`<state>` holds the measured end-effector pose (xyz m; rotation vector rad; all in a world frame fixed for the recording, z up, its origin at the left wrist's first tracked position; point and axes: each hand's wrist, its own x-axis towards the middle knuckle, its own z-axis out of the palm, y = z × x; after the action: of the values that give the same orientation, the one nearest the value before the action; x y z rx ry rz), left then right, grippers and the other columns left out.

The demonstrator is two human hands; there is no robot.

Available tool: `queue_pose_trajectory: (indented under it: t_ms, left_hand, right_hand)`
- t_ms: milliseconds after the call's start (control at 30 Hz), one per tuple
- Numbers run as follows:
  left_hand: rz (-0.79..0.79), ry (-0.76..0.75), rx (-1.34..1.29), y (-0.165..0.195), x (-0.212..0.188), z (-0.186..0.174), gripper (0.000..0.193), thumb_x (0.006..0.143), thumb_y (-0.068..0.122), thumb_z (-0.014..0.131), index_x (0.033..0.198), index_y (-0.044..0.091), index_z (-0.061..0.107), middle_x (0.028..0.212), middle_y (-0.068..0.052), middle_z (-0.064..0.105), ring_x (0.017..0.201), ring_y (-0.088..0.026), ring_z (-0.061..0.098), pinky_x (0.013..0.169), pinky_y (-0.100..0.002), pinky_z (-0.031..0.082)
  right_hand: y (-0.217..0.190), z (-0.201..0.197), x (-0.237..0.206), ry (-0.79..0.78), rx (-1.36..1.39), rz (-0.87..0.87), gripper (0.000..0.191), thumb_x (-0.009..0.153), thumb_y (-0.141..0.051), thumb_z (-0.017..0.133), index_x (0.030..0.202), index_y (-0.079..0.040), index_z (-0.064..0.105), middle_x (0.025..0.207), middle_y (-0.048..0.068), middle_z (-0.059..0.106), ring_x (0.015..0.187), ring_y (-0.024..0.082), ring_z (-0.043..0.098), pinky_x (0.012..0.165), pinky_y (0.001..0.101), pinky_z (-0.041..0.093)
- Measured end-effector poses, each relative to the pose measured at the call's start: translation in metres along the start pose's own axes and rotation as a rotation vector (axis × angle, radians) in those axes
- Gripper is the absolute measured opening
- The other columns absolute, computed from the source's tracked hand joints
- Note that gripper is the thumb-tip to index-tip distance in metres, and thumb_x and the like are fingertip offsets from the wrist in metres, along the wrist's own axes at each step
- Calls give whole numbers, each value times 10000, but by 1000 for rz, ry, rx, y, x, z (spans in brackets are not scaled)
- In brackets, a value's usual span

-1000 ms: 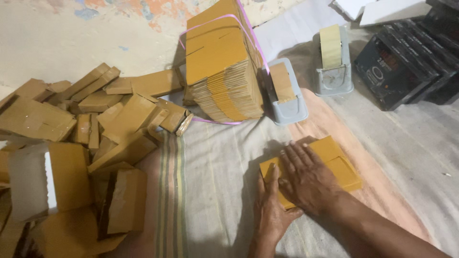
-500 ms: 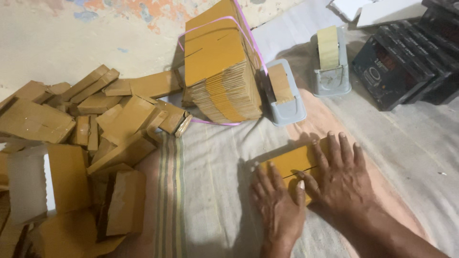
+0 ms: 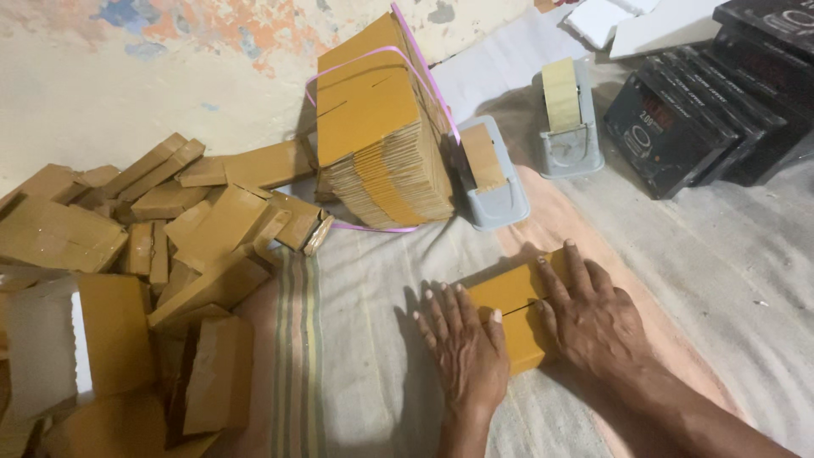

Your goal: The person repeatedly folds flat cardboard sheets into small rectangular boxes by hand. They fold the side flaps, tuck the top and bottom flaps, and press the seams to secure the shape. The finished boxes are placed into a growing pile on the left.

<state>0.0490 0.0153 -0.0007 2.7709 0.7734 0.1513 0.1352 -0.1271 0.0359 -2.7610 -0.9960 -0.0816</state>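
Both hands lie flat, palms down and fingers spread, on a small flat cardboard box point(image 3: 509, 305) that rests on the cloth point(image 3: 373, 339) covering the floor, near its front edge and a little right of the middle. The left hand point(image 3: 462, 352) is fully open, gripping nothing; its fingertips press the left end of the box while the palm sits on the cloth just beside it. The right hand point(image 3: 593, 318) is likewise open, laid over the right part of the box with the fingers reaching up its far edge and the thumb along the top face. Between the two hands a strip of the box's yellow-brown top shows, crossed by a thin dark seam. Toward the back of the cloth stands a tall bundle of flat cardboard blanks point(image 3: 381, 136) tied with a pink strap. Just right of the bundle sits a grey tape dispenser point(image 3: 492, 182), and a second grey tape dispenser point(image 3: 568, 119) stands farther right, near the back edge. At the back right corner lie black boxes point(image 3: 704, 110). Along the left edge spreads a loose pile of folded cardboard boxes point(image 3: 144, 280), well apart from the hands.
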Motion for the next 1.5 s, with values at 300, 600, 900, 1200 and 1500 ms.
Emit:
queue_pose_trajectory:
  t_ms: [300,600,900,1200,1500]
  left_hand:
    - [58,29,-108,34,24,17,610,1045,370,357,1530,0,361,1582,-282,299,1515,-446,172,1215,-622,-45]
    - [3,-7,-153,30,22,3,447,1032,274,425,1429,73,471,1368,-181,519,1363,-368,426,1223,-662,37]
    - [-73,-76,-190,23,24,-9,478,1061,360,401,1440,78,470,1295,-174,517,1223,-338,501,1017,-509,450]
    - [-50,-7,-195,18,24,-4,424,1068,373,413,1308,48,541,1251,-169,546,1207,-325,506,991,-521,454]
    - [-28,35,-211,11,22,4,499,1032,424,481,1286,0,546,1205,-197,553,1161,-340,518,959,-505,465]
  right_hand:
    - [-6,-8,3,80,-94,-15,728,881,-424,498,1511,-75,388,1536,311,338,1425,505,341,1134,651,276]
    - [-7,2,41,-153,-13,91,672,970,-535,484,1434,-48,468,1376,203,516,1251,364,544,1016,476,496]
    - [10,32,43,-16,43,54,573,960,-374,468,1488,-152,493,1478,215,494,1140,388,624,886,454,587]
    - [8,24,37,-63,36,54,557,977,-378,485,1479,-137,490,1419,181,529,1131,369,633,895,459,595]
    - [5,23,38,-183,24,110,587,965,-476,513,1448,-143,491,1422,175,504,1184,352,606,916,445,582]
